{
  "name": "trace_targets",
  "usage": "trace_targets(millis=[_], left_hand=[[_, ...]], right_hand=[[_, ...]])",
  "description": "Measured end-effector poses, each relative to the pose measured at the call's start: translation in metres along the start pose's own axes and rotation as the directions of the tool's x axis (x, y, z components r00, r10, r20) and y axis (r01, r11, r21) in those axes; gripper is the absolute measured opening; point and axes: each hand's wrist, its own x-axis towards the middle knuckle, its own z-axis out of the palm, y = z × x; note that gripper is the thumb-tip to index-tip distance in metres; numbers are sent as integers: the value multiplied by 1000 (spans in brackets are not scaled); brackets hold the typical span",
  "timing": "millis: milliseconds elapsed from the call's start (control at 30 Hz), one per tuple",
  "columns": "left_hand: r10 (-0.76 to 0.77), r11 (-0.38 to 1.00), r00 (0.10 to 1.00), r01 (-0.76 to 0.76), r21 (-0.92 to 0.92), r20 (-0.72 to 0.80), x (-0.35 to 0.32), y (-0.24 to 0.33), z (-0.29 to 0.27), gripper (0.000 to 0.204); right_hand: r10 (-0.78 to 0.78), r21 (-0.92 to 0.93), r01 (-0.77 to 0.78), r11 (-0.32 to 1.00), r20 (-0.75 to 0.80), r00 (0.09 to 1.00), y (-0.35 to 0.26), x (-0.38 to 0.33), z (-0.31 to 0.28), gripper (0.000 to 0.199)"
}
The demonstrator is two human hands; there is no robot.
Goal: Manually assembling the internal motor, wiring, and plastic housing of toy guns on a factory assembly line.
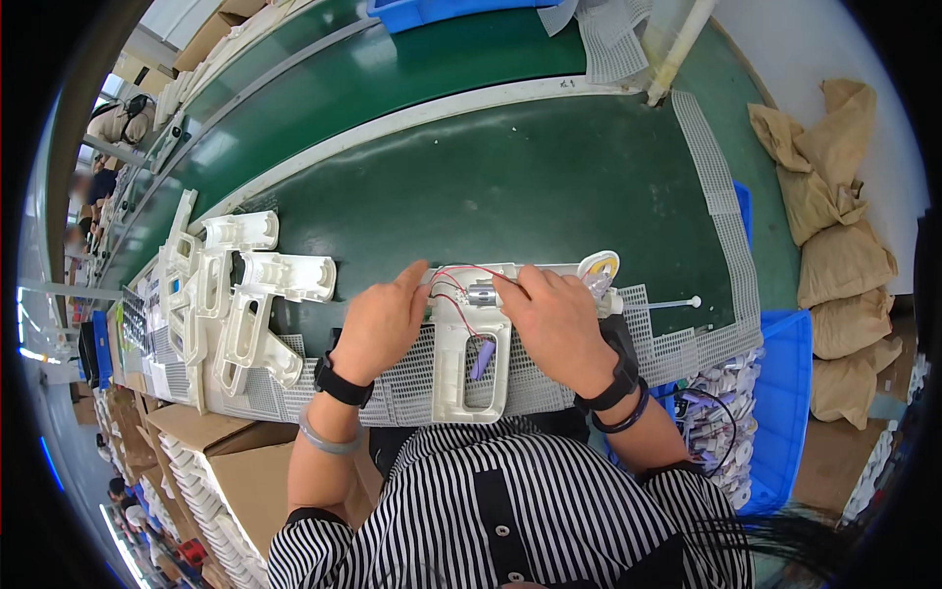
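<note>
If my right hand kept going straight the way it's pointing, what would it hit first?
Your right hand would likely meet the silver cylinder first; the two look in contact, though depth there is hard to judge.

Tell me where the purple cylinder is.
In the head view, just right of centre, the purple cylinder lies at the white handle loop, below the silver motor.

A green worktop point(471, 196) is edged with pale grid matting point(677, 346), over which an opened cream housing point(449, 365) is set between the left hand point(381, 322) and the right hand point(557, 324). More cream parts point(299, 275) are piled left of the left hand; a slim white rod point(672, 304) is laid right of the right hand.
</note>
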Motion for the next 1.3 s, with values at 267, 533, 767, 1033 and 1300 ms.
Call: trace_targets(millis=[267,533,767,1033,1300], left_hand=[[-118,864,989,149,-481,94,-6,-1,-5,42],[-166,806,986,126,-578,-16,-4,0,5,33],[45,936,890,-196,-292,-455,-12,-6,33,23],[-62,976,841,-61,-208,-538,-18,2,48,14],[-111,967,859,-24,-255,-500,-17,4,47,15]], right_hand=[[-16,-7,16,1000,-59,998,0,-2,1,29],[3,-8,-3,1000,-49,999,-1,-3,0,30],[-1,-12,1,1000,-45,999,-3,-2,-2,30],[5,-5,-5,1000,-34,999,-1,-2,-1,31],[2,-16,-2,1000,-35,999,-1,-2,0,30]])
